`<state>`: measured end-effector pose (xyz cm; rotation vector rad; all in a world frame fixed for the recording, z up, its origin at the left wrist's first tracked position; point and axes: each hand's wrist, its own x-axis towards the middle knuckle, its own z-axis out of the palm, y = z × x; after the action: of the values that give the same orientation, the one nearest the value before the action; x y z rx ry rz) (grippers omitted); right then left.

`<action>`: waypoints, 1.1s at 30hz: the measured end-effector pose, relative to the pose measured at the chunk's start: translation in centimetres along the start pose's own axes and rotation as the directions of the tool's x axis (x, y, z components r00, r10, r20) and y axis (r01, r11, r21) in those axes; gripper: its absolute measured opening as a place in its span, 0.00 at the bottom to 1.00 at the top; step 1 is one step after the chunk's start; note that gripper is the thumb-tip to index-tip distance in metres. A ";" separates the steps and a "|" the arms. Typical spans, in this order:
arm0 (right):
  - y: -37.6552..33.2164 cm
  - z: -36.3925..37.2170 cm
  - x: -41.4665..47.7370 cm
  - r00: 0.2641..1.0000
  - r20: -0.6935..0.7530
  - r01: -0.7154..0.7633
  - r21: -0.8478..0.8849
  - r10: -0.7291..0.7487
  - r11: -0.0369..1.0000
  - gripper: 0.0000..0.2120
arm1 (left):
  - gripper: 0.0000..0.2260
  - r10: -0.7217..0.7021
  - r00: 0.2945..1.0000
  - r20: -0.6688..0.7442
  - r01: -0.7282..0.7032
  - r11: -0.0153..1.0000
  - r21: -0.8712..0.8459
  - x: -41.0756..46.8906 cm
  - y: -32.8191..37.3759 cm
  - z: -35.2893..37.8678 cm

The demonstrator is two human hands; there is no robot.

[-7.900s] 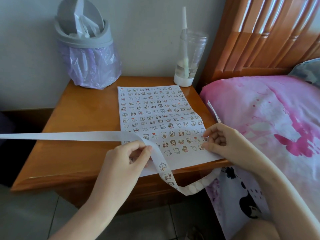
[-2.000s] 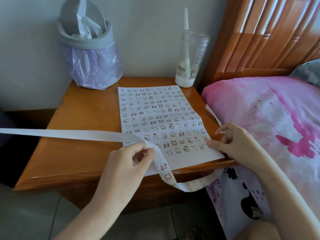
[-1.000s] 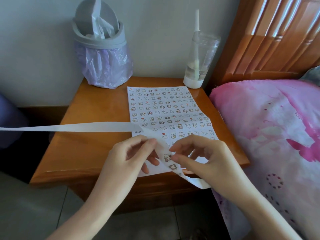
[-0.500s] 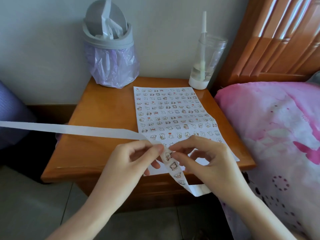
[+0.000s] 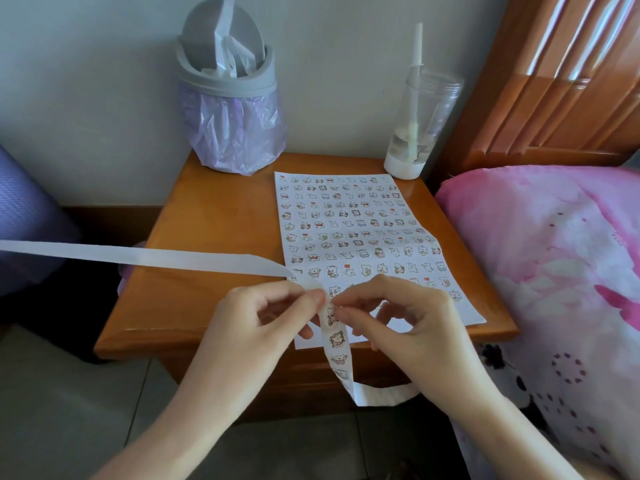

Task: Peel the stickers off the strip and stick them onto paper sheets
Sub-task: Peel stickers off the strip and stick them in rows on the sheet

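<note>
A long white sticker strip [image 5: 166, 258] runs in from the left edge, bends at my hands and hangs down past the table's front with several cartoon stickers [image 5: 336, 339] on it. My left hand [image 5: 263, 327] pinches the strip at the bend. My right hand [image 5: 398, 317] pinches at the top sticker on the hanging part, fingertips against the left hand's. A white paper sheet [image 5: 349, 230] covered with rows of small stickers lies on the wooden bedside table [image 5: 214, 216], its near edge partly hidden by my hands.
A grey bin with a purple liner [image 5: 230, 95] stands at the table's back left. A clear plastic cup with a straw [image 5: 417, 123] stands at the back right. A pink quilted bed [image 5: 554, 271] and wooden headboard [image 5: 561, 81] adjoin on the right.
My right hand left the sheet's right edge and came to the strip beside my left hand, where it now pinches at a sticker. The view has shifted left.
</note>
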<state>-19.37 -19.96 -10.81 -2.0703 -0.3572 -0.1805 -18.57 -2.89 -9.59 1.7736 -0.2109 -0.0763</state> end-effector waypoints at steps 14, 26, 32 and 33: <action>-0.8 1.0 0.3 0.997 0.054 0.044 0.079 -0.048 0.996 0.03 | 0.12 -0.057 0.997 -0.057 0.063 0.991 0.118 0.3 -0.7 -2.0; -0.1 1.2 2.8 0.935 0.171 -0.332 0.107 0.312 0.937 0.02 | 0.09 -0.132 0.991 0.022 0.122 0.959 0.257 0.2 -1.7 -3.3; 0.2 2.2 2.8 0.937 0.178 -0.305 0.000 0.300 0.952 0.02 | 0.05 -0.101 0.995 0.018 0.093 0.962 0.259 0.1 -2.3 -3.1; 0.3 2.2 2.8 0.937 0.178 -0.305 -0.008 0.302 0.952 0.02 | 0.06 -0.098 0.995 0.023 0.089 0.962 0.256 0.2 -2.4 -3.1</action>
<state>-16.69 -17.69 -11.36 -2.0971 -0.1408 0.1948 -17.65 0.51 -11.25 2.0405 -0.1678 -0.1541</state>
